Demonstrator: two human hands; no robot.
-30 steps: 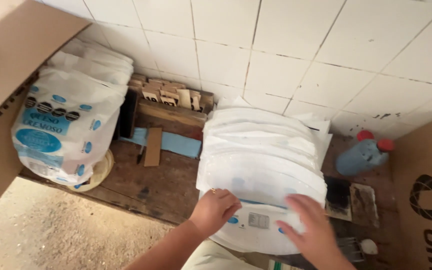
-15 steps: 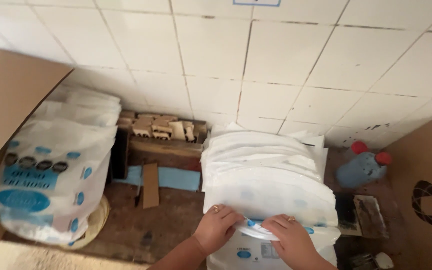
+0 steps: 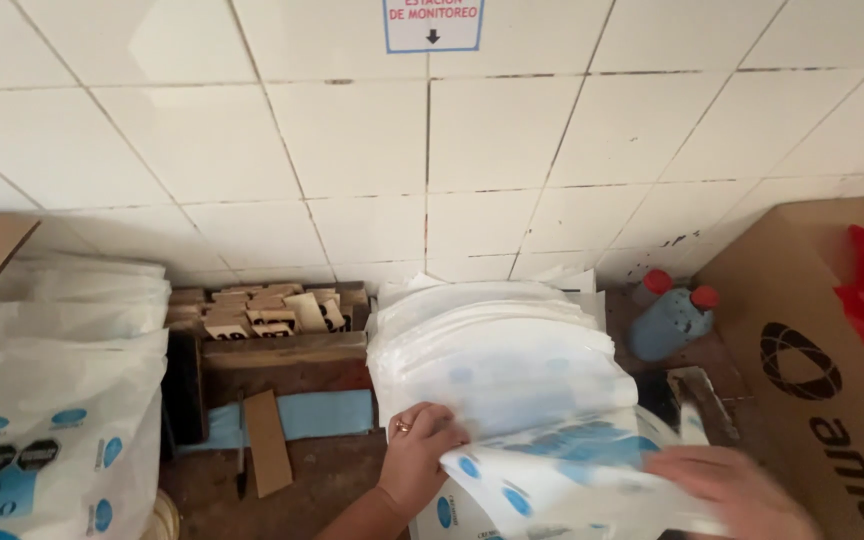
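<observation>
The left hand [image 3: 420, 455] rests on the near left edge of a tall stack of white plastic bags [image 3: 497, 370], fingers curled over the top bag [image 3: 552, 480], which is printed with blue ovals and peels up and toward the camera. The right hand [image 3: 737, 490], blurred, lies at the right side of that same bag; whether its grip is closed on the plastic cannot be told. The stack stands on a dark wooden table [image 3: 322, 480] against a white tiled wall [image 3: 352, 150], with its far edge just short of the tiles. To its left there is open table surface, where a cardboard strip [image 3: 267, 440] lies on a blue sheet [image 3: 327, 412] before a wooden tray of small tags [image 3: 267, 315]. Further left stands a second pile of bags [image 3: 57, 400]. On the right the room is tight: a blue bottle with red caps [image 3: 674, 318] stands beside the stack, and a brown cardboard box [image 3: 822, 370] closes off that side.
</observation>
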